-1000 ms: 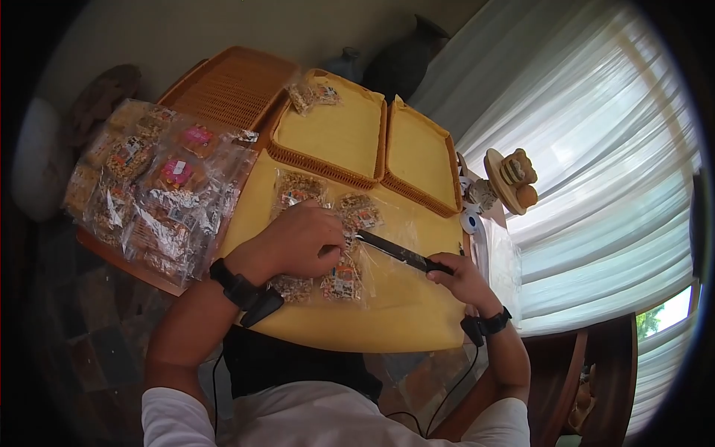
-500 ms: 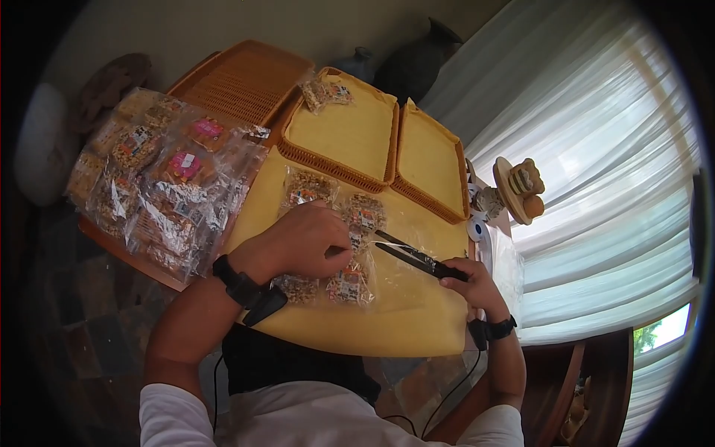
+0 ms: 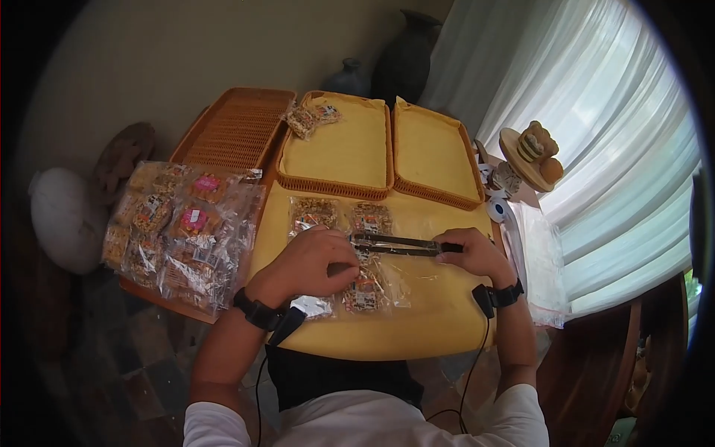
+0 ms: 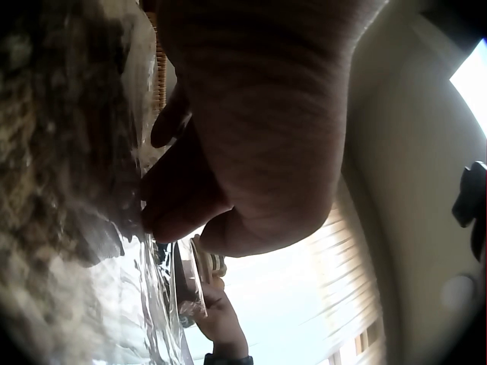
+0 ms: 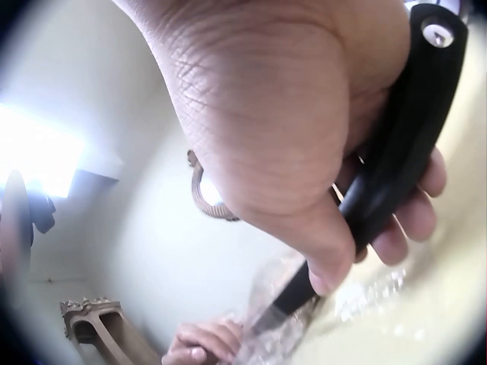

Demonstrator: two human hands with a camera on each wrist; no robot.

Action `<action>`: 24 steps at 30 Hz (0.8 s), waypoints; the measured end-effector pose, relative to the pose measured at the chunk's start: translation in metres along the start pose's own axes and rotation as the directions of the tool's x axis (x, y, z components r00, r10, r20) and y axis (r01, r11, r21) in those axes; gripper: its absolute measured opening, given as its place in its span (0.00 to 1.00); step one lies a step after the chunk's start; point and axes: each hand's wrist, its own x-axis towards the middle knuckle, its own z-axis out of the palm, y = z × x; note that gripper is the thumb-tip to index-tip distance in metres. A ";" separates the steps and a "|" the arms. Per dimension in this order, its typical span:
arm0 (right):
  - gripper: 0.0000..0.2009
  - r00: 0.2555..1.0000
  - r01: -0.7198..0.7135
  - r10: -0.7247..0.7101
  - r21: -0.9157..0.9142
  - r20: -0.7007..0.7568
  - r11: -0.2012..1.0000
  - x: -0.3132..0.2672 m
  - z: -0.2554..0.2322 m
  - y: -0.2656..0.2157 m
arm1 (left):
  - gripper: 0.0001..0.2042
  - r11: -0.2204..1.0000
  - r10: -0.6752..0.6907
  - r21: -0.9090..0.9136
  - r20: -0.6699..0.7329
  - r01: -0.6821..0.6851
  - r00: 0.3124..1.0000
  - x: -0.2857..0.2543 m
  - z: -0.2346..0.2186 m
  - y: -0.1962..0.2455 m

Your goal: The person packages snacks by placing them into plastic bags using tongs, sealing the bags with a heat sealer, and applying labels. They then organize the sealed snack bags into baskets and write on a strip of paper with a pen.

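Observation:
Several snack packets, chunky clusters in clear plastic with printed labels, lie on the yellow table cover in the head view. My left hand (image 3: 320,261) is over these packets, its fingers curled at the clear plastic wrapping (image 4: 137,205) and pinching it. From the right, my right hand (image 3: 477,255) grips a black tong-like tool (image 3: 402,241) by its handle. Its two long arms stand apart and reach across the packets near the left fingers. In the right wrist view, the curved black handle (image 5: 407,129) runs through my palm, with a round pivot at its end.
Left of me lies a pile of bagged snacks (image 3: 175,238). Along the back stand a brown wicker tray (image 3: 231,134) and two yellow-lined baskets, the middle basket (image 3: 335,153) holding a few packets. A wooden stand with figures (image 3: 527,156) and a white curtain (image 3: 581,89) are at the right.
The tool has turned from a downward slant to nearly level, and its arms have spread apart. My left hand stays over the packets. The head view has tilted.

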 end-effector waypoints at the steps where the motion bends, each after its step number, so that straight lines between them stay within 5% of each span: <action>1: 0.20 0.998 -0.020 0.019 0.020 0.061 1.000 -0.003 -0.010 0.004 | 0.06 1.000 0.006 0.018 0.028 -0.006 1.000 0.001 0.000 0.000; 5: 0.19 0.969 -0.205 0.201 0.008 0.145 0.979 -0.019 -0.054 0.024 | 0.08 1.000 0.005 -0.011 0.042 -0.004 0.999 0.005 0.003 0.002; 8: 0.20 0.966 -0.252 0.253 -0.022 0.062 0.968 -0.023 -0.064 0.045 | 0.12 0.998 0.001 0.057 -0.022 0.000 1.000 0.013 0.006 0.012; 12: 0.19 0.970 -0.243 0.243 0.007 -0.023 0.970 -0.020 -0.049 0.053 | 0.17 0.982 0.070 0.174 0.053 -0.078 0.996 0.022 0.013 0.018; 15: 0.19 0.991 -0.101 0.100 -0.009 -0.091 0.995 -0.015 -0.033 0.059 | 0.16 0.953 0.071 0.284 0.134 -0.107 0.988 0.025 0.014 0.020; 19: 0.18 0.985 -0.174 0.173 0.096 0.017 0.980 -0.011 -0.022 0.049 | 0.16 0.941 0.021 0.328 0.193 -0.084 0.981 0.027 0.017 0.030; 24: 0.19 0.989 -0.033 0.048 0.106 -0.137 0.994 -0.008 -0.006 0.053 | 0.18 0.917 0.005 0.388 0.216 -0.090 0.976 0.029 0.016 0.034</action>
